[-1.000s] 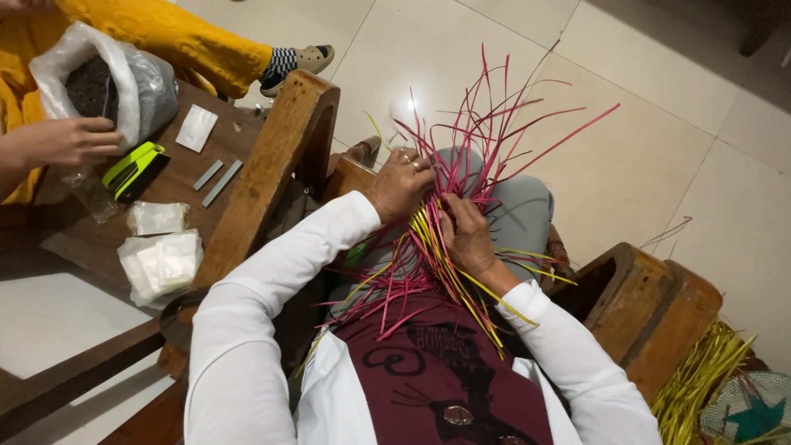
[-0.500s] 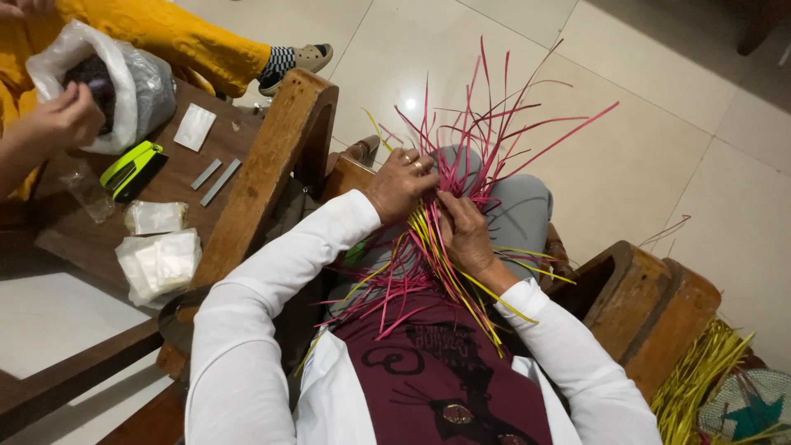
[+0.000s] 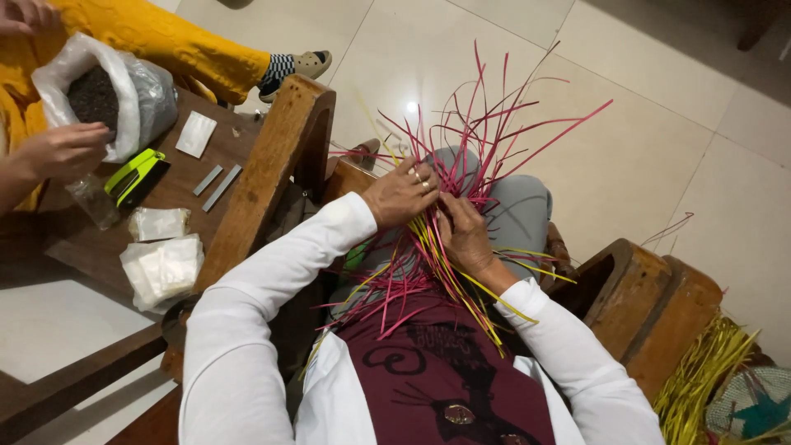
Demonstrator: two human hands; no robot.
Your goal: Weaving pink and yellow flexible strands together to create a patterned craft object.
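A bundle of pink and yellow-green strips (image 3: 449,247) is held over the lap, gripped from both sides. The left hand (image 3: 404,194) is closed over the strips from above, rings showing on its fingers, while the right hand (image 3: 465,235) is curled around them just beside it, the two hands almost touching. Beneath the hands the strips are crossed and gathered tightly, so a small woven start appears to have been made; beyond the hands most of the pink lengths fan out loose and unworked, so the greater part seems left to do.

To the left of the hands a wooden chair arm (image 3: 268,177) rises, and past it a dark wooden table (image 3: 177,194) carries white packets (image 3: 162,268), a green stapler (image 3: 132,175) and a plastic bag of dark grains (image 3: 103,91), touched by another person's hand (image 3: 62,152). To the right, beyond a second wooden armrest (image 3: 651,305), a heap of yellow strips (image 3: 700,379) is seen low down. Farther out, pale floor tiles (image 3: 643,156) are spread.
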